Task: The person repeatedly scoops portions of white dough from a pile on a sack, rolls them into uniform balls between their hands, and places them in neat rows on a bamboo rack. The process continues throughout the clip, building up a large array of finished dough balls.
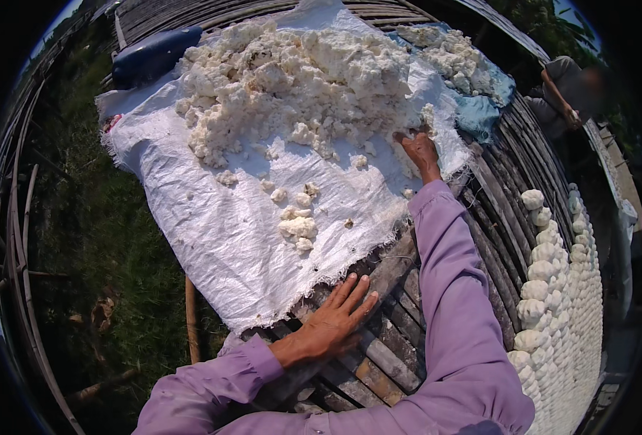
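Hands are apart: left hand spread over the slats, right hand at the heap's edge, grip undeterminable. White heap lies loose on the sheet, apparently much unformed; rowed balls, right, appear finished.

The white sheet is passable near left; a crumbly heap blocks beyond.

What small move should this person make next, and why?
Perhaps close the right hand around some of the crumbly white heap: its fingers are at the heap's edge, while the left hand is spread palm down over the grey-brown wooden slats, away from the heap.
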### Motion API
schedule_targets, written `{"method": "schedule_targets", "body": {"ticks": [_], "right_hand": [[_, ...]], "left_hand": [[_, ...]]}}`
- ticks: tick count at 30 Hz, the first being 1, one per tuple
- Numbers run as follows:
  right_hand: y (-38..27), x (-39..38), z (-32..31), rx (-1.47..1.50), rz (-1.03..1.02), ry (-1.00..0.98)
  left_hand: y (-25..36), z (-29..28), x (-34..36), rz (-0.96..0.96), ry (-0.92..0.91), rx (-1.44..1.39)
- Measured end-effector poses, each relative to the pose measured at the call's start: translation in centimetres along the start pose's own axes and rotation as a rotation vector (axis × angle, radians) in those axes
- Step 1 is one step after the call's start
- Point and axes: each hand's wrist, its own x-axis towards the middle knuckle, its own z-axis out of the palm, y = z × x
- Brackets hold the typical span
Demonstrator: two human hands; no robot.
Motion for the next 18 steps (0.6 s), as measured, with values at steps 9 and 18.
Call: {"method": "schedule_targets", "body": {"ticks": [9, 18], "right_hand": [[-3.5, -9.6, -2.5, 0.293, -0.282, -0.032], [-6.8, -9.6, 1.9, -0.065, -0.157, 0.037]], "left_hand": [[-0.1, 0.0, -0.1, -0.009, 0.029, -0.013], [-0.2, 0.0, 0.1, -0.006, 0.021, 0.008]]}}
